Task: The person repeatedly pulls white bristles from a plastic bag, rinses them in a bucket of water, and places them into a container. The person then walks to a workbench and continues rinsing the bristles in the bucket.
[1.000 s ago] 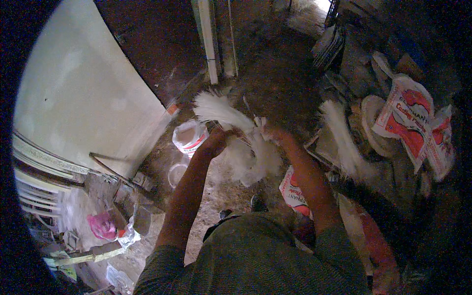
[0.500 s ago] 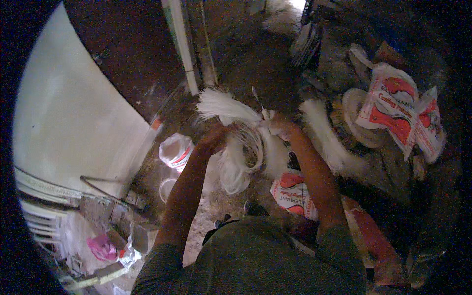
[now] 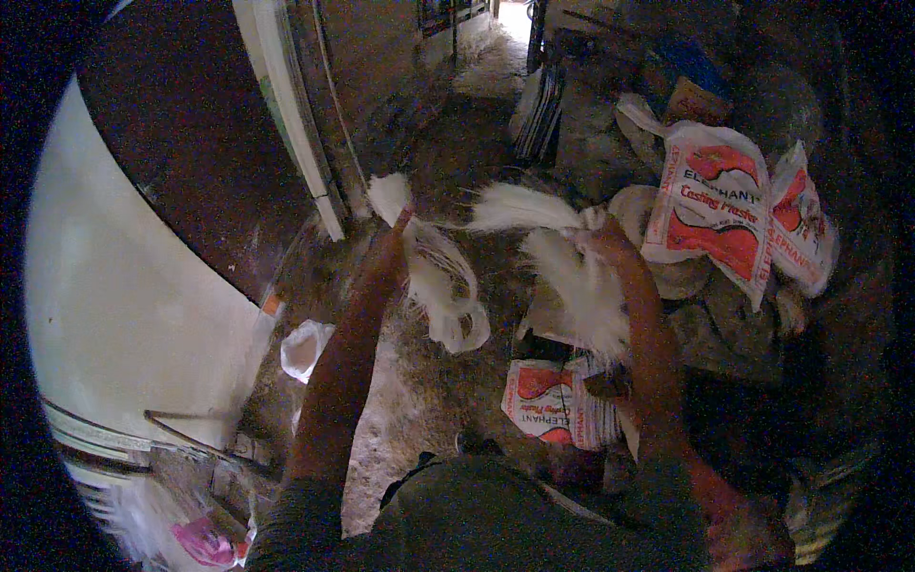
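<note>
My left hand [image 3: 398, 240] is closed round a hank of white fibre strands [image 3: 440, 300]. A brush-like end stands out above the fist, while the looped length hangs below it toward the floor. Out to the right, my right hand [image 3: 613, 243] grips one end of a second white fibre bundle [image 3: 524, 207], whose loose strands fan leftward. A few thin strands seem to stretch between the two bundles. Just beneath my right hand is another white fibre bundle [image 3: 577, 281], its lower end partly behind my forearm; whether the hand touches it I cannot tell.
White-and-red printed sacks [image 3: 710, 195] lie heaped at the right, and another folded sack [image 3: 543, 398] lies nearer me. An open white sack [image 3: 305, 349] stands left of my left forearm. A large pale curved panel [image 3: 133, 305] fills the left side, beside a white post [image 3: 291, 105].
My hands were close together at the fibre and are now well apart, left hand leftward, right hand rightward. The bundle has come away with my right hand. The view has shifted too.
</note>
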Demonstrator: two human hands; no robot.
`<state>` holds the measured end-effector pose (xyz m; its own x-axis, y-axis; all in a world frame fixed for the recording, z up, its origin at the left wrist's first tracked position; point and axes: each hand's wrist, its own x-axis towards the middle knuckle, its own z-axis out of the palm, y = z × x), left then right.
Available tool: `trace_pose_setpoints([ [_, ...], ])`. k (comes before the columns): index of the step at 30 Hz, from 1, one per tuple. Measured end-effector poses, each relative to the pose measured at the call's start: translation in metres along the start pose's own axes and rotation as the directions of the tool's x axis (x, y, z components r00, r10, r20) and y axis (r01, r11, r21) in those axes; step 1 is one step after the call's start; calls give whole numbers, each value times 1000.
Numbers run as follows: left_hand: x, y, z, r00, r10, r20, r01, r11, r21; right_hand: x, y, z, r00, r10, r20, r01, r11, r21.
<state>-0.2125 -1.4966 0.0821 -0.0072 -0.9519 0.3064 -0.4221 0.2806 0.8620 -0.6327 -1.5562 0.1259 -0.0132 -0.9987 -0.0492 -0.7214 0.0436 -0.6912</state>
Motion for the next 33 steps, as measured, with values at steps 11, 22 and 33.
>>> trace_pose_setpoints([
  [11, -1, -9, -30, 989, -136, 53, 101, 898, 428, -28, 292, 89, 932, -361, -15, 210, 576, -790],
  [22, -20, -3, -27, 961, -261, 94, 250, 961, 118, -61, 99, 66, 984, -163, -75, 144, 966, -216],
  [33, -53, 7, -28, 980, -154, 127, 186, 937, -297, -81, -56, 246, 959, -257, -117, 264, 963, 55],
])
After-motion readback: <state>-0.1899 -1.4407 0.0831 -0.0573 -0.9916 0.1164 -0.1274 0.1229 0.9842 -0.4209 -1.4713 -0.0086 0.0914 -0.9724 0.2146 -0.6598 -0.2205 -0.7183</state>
